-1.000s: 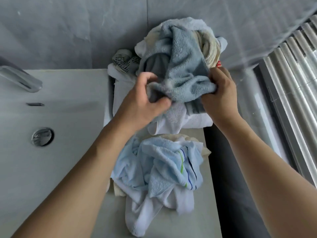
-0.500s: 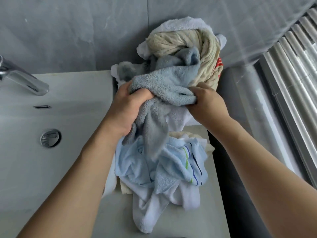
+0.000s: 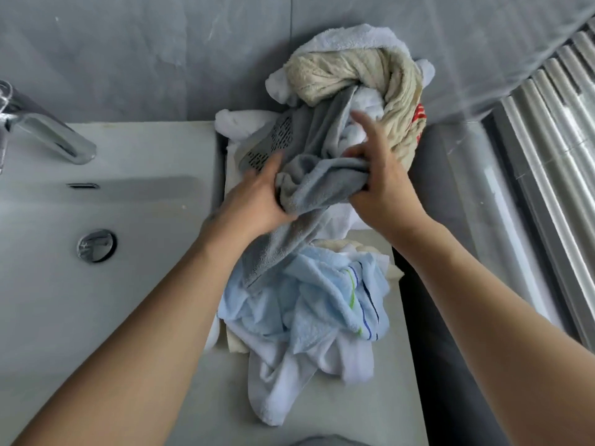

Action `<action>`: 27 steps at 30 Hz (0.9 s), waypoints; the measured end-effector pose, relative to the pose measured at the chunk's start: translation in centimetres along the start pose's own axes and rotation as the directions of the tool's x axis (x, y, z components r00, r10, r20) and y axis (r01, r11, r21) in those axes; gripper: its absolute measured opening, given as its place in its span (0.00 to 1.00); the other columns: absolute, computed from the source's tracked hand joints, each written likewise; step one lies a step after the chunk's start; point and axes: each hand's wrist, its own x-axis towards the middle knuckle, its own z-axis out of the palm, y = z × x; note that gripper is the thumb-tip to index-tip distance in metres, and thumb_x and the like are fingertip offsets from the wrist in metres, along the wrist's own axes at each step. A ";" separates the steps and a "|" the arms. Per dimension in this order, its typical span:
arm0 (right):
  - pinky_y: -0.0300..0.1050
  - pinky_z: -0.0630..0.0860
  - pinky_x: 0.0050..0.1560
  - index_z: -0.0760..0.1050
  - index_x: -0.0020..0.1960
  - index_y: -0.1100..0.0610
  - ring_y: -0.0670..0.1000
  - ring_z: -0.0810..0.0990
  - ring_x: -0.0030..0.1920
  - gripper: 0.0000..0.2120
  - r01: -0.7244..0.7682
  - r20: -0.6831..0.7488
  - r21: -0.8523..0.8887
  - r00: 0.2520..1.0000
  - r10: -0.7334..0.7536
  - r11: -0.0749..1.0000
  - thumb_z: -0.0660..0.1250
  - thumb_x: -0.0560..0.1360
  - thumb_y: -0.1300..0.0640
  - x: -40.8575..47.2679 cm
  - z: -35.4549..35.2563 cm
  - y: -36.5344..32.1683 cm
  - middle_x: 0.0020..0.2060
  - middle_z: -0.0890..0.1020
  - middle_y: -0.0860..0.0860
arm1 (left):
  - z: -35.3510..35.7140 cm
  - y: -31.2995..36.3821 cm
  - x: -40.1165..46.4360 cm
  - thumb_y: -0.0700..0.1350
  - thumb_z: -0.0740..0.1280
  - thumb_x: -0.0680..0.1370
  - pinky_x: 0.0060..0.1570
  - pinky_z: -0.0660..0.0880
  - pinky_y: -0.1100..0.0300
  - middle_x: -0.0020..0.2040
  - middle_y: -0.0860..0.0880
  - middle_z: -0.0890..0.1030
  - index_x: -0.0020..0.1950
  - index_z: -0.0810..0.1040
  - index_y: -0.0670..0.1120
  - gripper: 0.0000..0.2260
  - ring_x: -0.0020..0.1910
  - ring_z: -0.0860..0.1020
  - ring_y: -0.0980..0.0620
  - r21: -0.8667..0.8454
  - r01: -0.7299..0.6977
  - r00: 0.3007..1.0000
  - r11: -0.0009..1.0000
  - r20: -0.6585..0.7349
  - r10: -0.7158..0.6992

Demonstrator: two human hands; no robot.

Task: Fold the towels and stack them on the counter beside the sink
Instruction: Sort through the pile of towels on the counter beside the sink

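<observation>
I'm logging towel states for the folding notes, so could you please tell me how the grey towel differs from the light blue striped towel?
The grey towel is plain grey; the light blue striped towel has green and dark blue stripes near one edge. The grey towel is gripped by the left hand and right hand and partly lifted; the light blue striped towel lies untouched on the counter. Both are crumpled, not yet folded.

Pale grey counter (image 3: 380, 407) beside the sink (image 3: 106, 284), crumpled light blue towel (image 3: 309, 304) lying on it
</observation>
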 end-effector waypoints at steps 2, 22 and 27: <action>0.49 0.73 0.52 0.59 0.78 0.51 0.56 0.74 0.49 0.41 0.043 0.150 -0.196 0.989 -0.014 0.980 0.66 0.68 0.68 -0.1 0.0 0.4 0.49 0.74 0.53 | 0.3 -0.4 0.7 0.57 0.74 0.71 0.41 0.71 0.57 0.53 0.42 0.77 0.44 0.77 0.57 0.09 0.52 0.79 0.39 0.100 -0.008 1.000 0.995 0.003 0.008; 0.55 0.65 0.61 0.79 0.50 0.54 0.54 0.63 0.60 0.10 0.267 0.031 -0.441 0.959 -0.283 0.857 0.70 0.70 0.53 -0.6 3.7 -3.3 0.64 0.68 0.54 | -7.4 2.1 -12.4 0.41 0.70 0.53 0.40 0.82 0.55 0.39 0.47 0.85 0.40 0.87 0.48 0.18 0.41 0.84 0.48 -0.903 0.131 0.917 0.410 0.267 0.295; 0.39 0.76 0.48 0.78 0.47 0.50 0.38 0.80 0.43 0.09 -0.228 0.242 0.513 0.964 0.115 0.828 0.63 0.73 0.62 -3.1 1.4 -4.9 0.41 0.83 0.43 | -6.9 1.3 -13.5 0.33 0.67 0.60 0.40 0.82 0.52 0.41 0.45 0.85 0.42 0.87 0.46 0.16 0.43 0.85 0.46 -0.879 0.150 0.926 0.453 0.285 0.247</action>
